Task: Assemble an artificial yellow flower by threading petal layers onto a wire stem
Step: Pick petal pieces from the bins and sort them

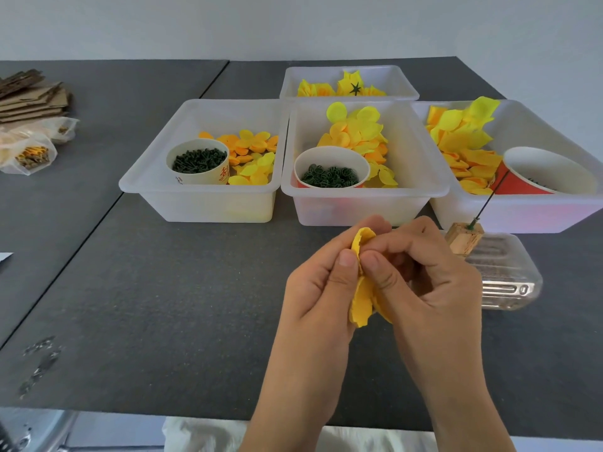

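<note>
Pinching a stack of soft yellow-orange petal layers [361, 288] between them, both hands meet over the dark, matte grey table [163, 288], just in front of the middle bin. The petals look like thin fabric with scalloped, slightly crinkled edges; they are pressed flat together and seen nearly edge-on, so their long axis runs up and down, the top lobe curling away from the person and the lower lobe hanging toward the table edge. The left hand [321, 288] curls round the stack from the left, its thumb pressed on the near face. The right hand [430, 275] curls in from the right, thumb and forefinger nipping the same petals, so the two thumbs sit side by side and touching.

Just right of the hands, a thin dark green wire stem [488, 200] stands in a small pale wooden block [463, 238], leaning up and to the right. Beside the block lies a clear ribbed plastic container [509, 282]. Behind are translucent white plastic bins [208, 203] holding loose yellow and orange petals; paper cups [199, 164] in them contain small dark green ring-like pieces. Corrugated cardboard [29, 96] and clear bags [29, 154] lie at the far left.
</note>
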`<state>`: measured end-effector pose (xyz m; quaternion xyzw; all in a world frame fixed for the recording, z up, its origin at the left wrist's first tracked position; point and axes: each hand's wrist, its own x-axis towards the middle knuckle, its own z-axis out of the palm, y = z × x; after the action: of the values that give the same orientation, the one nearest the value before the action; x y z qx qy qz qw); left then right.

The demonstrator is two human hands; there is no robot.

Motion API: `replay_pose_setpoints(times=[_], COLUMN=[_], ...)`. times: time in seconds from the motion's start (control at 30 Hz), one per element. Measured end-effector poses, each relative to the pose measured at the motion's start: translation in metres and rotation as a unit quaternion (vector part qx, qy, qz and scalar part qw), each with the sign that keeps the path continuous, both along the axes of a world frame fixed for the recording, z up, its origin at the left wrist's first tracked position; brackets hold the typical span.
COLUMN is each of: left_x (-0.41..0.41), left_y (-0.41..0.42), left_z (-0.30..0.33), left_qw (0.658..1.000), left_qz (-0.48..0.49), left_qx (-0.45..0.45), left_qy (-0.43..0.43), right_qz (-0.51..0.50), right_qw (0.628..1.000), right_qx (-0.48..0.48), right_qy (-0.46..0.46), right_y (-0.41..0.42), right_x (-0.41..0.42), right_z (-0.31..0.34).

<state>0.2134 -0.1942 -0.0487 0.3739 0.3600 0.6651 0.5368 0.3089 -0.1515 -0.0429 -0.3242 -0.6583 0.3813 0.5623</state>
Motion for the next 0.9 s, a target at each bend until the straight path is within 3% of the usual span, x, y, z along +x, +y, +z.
replay_pose_setpoints(times=[0.17,0.33,0.47,0.9], left_x=[-0.005,-0.019,-0.025,-0.03], left_y=[0.0,-0.001,-0.003,-0.003], left_z=[0.004,0.005,0.009,0.004], left_qw=[0.997,0.983,0.96,0.957], left_qz=[-0.019,0.027,-0.009,-0.096], left_qx=[-0.004,-0.037,-0.098,-0.127], left_qy=[-0.072,-0.175,-0.263,-0.243], right_qz=[-0.018,0.073,0.106,0.145], right_qw=[0.998,0.978,0.954,0.957], right_qx=[0.033,0.057,0.05,-0.033], right_qy=[-0.057,-0.185,-0.276,-0.25], right_y=[-0.004,-0.003,-0.004,0.002], right_x=[-0.003,0.005,0.002,0.006], right_z=[0.0,0.003,-0.001,-0.005])
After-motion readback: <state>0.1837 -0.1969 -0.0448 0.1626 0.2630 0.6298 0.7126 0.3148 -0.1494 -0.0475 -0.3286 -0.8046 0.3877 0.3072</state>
